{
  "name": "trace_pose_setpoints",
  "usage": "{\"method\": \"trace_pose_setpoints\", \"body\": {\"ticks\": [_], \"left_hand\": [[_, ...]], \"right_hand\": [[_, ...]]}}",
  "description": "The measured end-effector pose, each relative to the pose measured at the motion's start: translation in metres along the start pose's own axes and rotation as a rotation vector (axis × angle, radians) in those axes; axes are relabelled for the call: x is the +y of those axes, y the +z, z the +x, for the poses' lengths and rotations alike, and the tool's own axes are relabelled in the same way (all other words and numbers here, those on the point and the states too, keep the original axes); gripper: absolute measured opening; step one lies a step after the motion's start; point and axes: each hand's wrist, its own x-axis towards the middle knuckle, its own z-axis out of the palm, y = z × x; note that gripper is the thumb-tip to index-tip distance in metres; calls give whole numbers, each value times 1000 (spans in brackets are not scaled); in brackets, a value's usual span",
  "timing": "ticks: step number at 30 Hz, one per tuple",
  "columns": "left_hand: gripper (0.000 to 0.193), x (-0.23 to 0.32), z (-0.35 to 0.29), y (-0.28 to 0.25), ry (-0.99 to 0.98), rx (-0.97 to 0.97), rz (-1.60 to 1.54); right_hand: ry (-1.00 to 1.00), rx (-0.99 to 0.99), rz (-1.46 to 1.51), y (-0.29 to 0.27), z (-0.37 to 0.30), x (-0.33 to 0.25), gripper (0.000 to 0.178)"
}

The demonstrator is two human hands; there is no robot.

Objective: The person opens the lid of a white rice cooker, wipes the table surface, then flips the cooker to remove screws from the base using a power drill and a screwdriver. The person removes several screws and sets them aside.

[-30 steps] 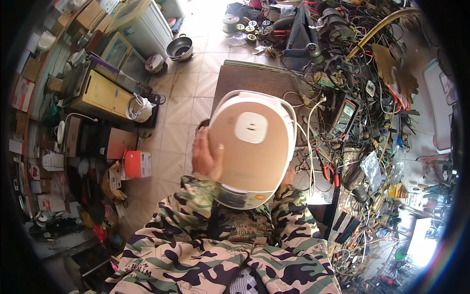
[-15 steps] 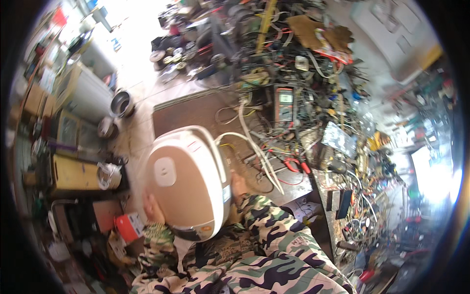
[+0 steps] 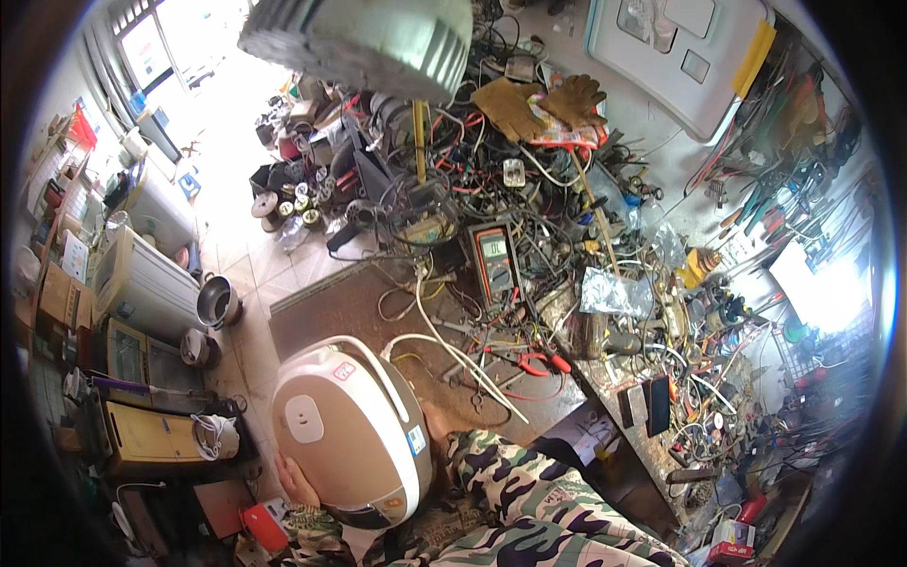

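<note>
A rice cooker with a tan lid, white rim and raised white carrying handle is between my two hands, at the near edge of the brown worktop. My left hand presses against its left side, fingers along the body. On the far right side my right hand holds it too, with most of its fingers hidden behind the cooker. A white power cord runs from behind the cooker over the worktop.
Red-handled pliers and a multimeter lie right of the cord. Beyond sprawls a heap of wires, tools and brown gloves. A grey ribbed lamp hangs overhead. Pots and cabinets stand at left.
The view has shifted, so the cooker and both hands sit lower in the picture. The overhead lamp has come into sight. Both hands keep their hold on the cooker.
</note>
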Motion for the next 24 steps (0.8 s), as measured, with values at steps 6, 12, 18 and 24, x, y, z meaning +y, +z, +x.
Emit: {"method": "trace_pose_setpoints", "body": {"ticks": [6,12,18,24], "left_hand": [[51,8,1,2,-12,2,104],[50,-5,-1,-5,15,38,204],[49,-18,-3,-7,-14,90,125],[51,-11,7,21,-24,68,31]], "right_hand": [[235,66,127,25,-10,-30,38],[174,-76,98,6,7,-12,42],[284,-25,142,3,16,-3,49],[192,34,149,-25,30,6,53]]}}
